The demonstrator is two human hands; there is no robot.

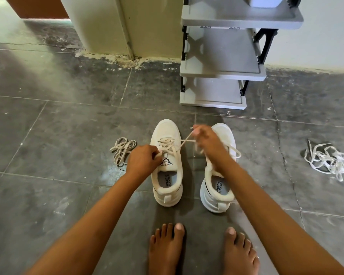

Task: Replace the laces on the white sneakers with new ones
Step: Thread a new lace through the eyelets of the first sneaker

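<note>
My left hand (pixel 143 158) pinches the lace (pixel 187 140) at the left sneaker (pixel 165 128) tongue. My right hand (pixel 207 143) grips the lace end, taut, just right of that sneaker, above the right sneaker (pixel 224 132).

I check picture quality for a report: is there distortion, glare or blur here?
Head view: wide-angle bending tilts the grey plastic shelf rack; pale glare lies on the dark grey floor tiles, upper left; the right hand, gripping the cream flat lace, looks slightly blurred.
</note>
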